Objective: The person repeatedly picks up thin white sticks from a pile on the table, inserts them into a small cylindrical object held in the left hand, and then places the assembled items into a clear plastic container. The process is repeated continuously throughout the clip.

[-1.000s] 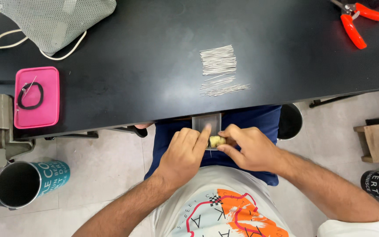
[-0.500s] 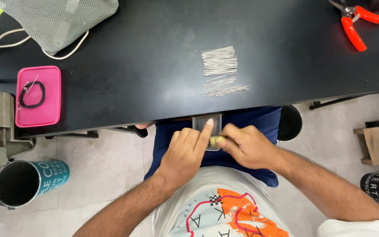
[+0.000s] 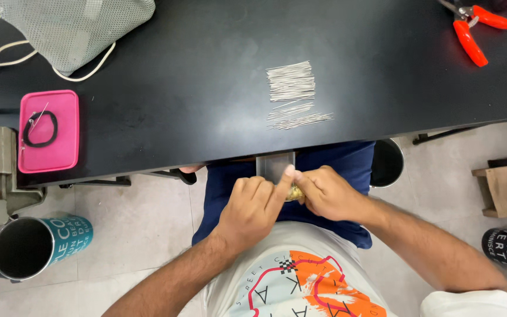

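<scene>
- Since the earlier frames the left hand (image 3: 253,205) has stretched its forefinger up toward 12 o'clock, so the tip now lies against the grey plate (image 3: 275,166) at the tabletop (image 3: 195,88) edge; a second ago that finger was curled lower.
- The right hand (image 3: 327,192) has hardly shifted: it sits at 3 o'clock of the left hand, fingers curled shut around a small yellowish piece (image 3: 293,192).
- That piece shows only as a sliver between the two hands, over the lap and just below the plate; what it is cannot be told.
- The left hand is half closed, its other fingers bent, and its forefinger touches the piece's side.
- The change suggests the hands are bracing the piece against the plate, not lifting it away.
- On the tabletop at 12 o'clock lies a bundle of thin pins (image 3: 291,82), with looser ones (image 3: 299,117) below.
- Red pliers (image 3: 470,26) lie at 1 o'clock, a pink case (image 3: 48,132) at 10 o'clock, both untouched.
</scene>
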